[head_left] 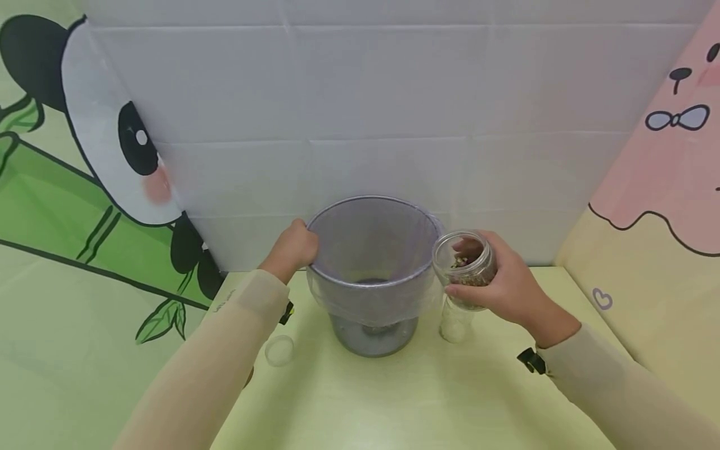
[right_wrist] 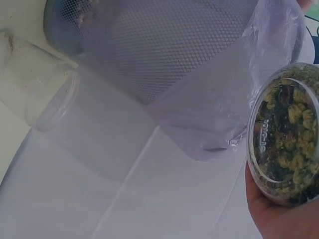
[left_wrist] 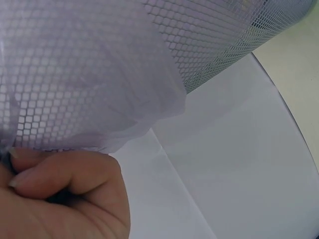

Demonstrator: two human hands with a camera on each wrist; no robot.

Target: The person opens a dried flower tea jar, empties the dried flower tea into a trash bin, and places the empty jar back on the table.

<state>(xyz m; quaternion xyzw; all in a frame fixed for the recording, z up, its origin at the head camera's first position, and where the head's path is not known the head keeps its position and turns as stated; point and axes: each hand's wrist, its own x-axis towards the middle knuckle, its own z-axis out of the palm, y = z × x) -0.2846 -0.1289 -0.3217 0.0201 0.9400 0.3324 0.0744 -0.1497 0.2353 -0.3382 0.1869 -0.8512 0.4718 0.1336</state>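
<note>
A mesh wastebasket [head_left: 374,340] stands on the table, lined with a thin purplish plastic bag [head_left: 382,304] folded over its rim. With curled fingers my left hand [head_left: 294,247] grips the rim and bag at the left side; the left wrist view shows that hand [left_wrist: 75,191] right at the bag's edge. At the right of the rim, my right hand [head_left: 509,287] holds a clear jar [head_left: 471,275] of dried yellowish flower buds, its open mouth tilted toward the basket. Seen from below in the right wrist view, the jar's base [right_wrist: 286,144] shows buds and darker bits pressed against it.
A second clear jar [head_left: 455,323] stands on the table just right of the basket, below the held jar. A round clear lid [head_left: 279,350] lies left of the basket. Behind rises a white creased backdrop [head_left: 382,81]; printed cloths flank the pale yellow table [head_left: 382,400].
</note>
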